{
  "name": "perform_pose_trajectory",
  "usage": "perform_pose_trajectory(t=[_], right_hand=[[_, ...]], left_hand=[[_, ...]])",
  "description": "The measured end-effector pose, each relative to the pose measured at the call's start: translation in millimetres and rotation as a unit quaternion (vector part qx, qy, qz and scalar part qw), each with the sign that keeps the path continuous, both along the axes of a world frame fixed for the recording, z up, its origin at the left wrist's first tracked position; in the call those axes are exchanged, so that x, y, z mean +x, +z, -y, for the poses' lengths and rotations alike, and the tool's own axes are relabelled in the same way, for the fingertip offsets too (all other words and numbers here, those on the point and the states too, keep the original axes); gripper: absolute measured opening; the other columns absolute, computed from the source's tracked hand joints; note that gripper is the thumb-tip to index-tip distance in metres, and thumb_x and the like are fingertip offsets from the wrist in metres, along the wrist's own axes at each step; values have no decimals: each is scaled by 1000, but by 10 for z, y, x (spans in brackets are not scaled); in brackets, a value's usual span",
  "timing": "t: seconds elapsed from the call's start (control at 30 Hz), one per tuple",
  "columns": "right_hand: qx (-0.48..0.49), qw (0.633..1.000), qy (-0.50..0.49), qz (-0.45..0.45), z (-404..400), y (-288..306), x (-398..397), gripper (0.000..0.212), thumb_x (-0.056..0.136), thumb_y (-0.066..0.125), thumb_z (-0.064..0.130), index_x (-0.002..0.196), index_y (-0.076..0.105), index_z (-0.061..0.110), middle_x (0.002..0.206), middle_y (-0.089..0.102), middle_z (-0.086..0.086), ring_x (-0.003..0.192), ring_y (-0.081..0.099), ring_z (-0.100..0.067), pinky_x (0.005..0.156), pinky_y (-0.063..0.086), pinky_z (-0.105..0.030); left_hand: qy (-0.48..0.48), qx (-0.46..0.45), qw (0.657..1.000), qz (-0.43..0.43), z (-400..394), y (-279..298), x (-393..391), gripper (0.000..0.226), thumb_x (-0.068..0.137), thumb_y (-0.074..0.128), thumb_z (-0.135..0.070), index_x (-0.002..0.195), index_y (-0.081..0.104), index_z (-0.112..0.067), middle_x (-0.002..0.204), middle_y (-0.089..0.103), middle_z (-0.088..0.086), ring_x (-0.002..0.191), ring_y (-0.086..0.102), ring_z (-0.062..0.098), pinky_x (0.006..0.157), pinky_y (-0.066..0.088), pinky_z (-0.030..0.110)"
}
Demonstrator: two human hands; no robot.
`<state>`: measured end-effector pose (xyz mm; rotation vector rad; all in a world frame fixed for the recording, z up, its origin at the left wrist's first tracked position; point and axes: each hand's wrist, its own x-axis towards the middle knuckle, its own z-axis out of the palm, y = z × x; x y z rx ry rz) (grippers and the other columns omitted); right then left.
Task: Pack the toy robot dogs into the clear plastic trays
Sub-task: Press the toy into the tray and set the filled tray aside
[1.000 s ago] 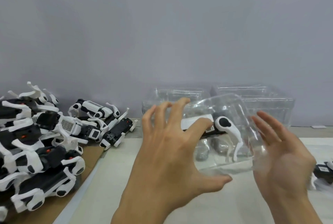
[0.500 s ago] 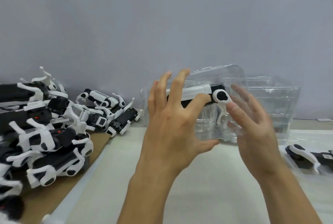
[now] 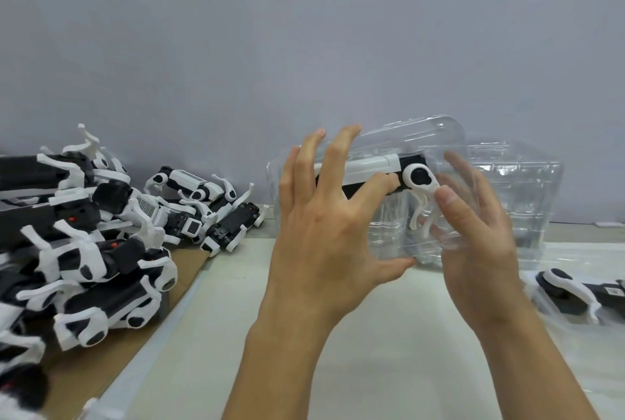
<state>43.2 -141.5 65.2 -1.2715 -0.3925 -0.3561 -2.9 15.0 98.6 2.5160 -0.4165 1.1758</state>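
1. The toy robot dog (image 3: 382, 172), black and white, is enclosed in a clear plastic tray (image 3: 419, 135) held above the counter (image 3: 389, 335).
2. No writing can be read.
3. The tray is clasped between the left hand (image 3: 324, 233) and the right hand (image 3: 473, 237).

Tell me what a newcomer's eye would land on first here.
First, the two hands, left hand and right hand, holding up a clear plastic tray at centre, with a black-and-white toy robot dog inside it. Next, the big pile of toy robot dogs heaped on cardboard at the left. Behind the held tray sits a stack of empty clear trays, and another dog lies at the far right.
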Motion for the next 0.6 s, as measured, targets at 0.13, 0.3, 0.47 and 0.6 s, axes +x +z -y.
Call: perform_pose_trajectory(t=[0.13,0.3,0.47,0.6], right_hand=[[78,997,21,-16,4,14,-23,49,89,51,38,138,55,30,125,68,9,122,60,-8,91,41,-33],[179,983,13,-48,45,25,-42,53,94,38,43,141,54,25,137,61,-13,130,55,-26,96,41,-38],[186,980,-12,-73,53,42,-51,49,94,41,41,136,60,24,130,66,-9,123,60,-26,99,43,-41],[102,992,-18,-68,8,131,-61,39,84,53,36,117,70,27,113,71,1,108,64,-17,92,44,-36]], left_hand=[[-1,-3,1000,-3,7,-25,16,68,54,89,-57,113,68,-30,156,34,8,146,22,37,118,20,55],[-46,-101,994,-24,-13,-48,29,68,55,88,-58,115,66,-37,155,32,0,147,19,26,119,22,47],[-102,-367,925,-7,-100,72,-14,57,53,77,-70,104,61,-53,147,45,-15,138,38,1,105,34,9],[-227,-570,790,-19,-158,167,-46,59,69,67,-64,116,66,-29,122,70,-3,122,62,15,106,47,46]])
